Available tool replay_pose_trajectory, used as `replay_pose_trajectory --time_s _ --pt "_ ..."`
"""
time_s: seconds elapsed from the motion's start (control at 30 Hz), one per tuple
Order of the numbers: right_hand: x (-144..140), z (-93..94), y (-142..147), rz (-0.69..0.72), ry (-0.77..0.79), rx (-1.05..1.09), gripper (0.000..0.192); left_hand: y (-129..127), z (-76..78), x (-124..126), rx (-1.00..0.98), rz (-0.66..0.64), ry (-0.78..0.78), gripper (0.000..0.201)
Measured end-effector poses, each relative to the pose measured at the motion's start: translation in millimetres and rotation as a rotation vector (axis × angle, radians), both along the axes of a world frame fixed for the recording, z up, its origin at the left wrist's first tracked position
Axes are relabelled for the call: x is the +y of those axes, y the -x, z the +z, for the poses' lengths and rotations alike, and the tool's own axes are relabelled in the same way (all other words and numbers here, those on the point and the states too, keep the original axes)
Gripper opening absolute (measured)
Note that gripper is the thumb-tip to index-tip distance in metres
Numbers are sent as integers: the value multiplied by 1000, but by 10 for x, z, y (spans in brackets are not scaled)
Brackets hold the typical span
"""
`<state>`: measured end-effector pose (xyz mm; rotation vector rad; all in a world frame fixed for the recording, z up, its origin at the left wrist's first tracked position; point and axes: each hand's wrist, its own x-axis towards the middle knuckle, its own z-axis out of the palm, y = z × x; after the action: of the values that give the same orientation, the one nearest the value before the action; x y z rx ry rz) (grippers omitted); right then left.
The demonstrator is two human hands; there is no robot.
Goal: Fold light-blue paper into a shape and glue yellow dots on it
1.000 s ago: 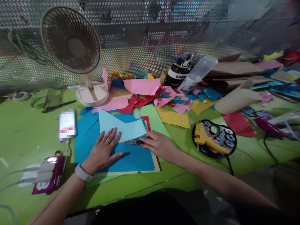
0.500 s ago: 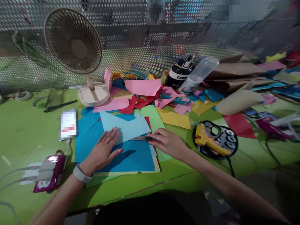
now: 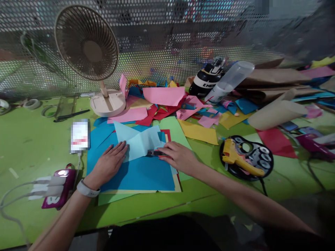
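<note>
Head view: the left hand (image 3: 108, 163) lies flat, fingers spread, holding nothing, pressing on the light blue paper (image 3: 142, 143), which rests on a dark blue sheet (image 3: 141, 174) on the green tabletop (image 3: 28, 146). The right hand (image 3: 178, 157) is partly curled with its fingertips on the scissors (image 3: 155, 152), which lie at the light blue paper's right edge; whether it grips them cannot be told. A fan (image 3: 90, 48) stands behind, and a yellow glue gun (image 3: 239, 158) lies to the right.
</note>
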<state>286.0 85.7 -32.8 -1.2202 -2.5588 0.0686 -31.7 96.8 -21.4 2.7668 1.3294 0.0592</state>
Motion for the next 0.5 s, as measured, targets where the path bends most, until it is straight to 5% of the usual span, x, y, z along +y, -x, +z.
replay_pose_trajectory --time_s 0.5 --pt "68 -6 26 110 47 52 30 -15 58 -29 9 5 16 47"
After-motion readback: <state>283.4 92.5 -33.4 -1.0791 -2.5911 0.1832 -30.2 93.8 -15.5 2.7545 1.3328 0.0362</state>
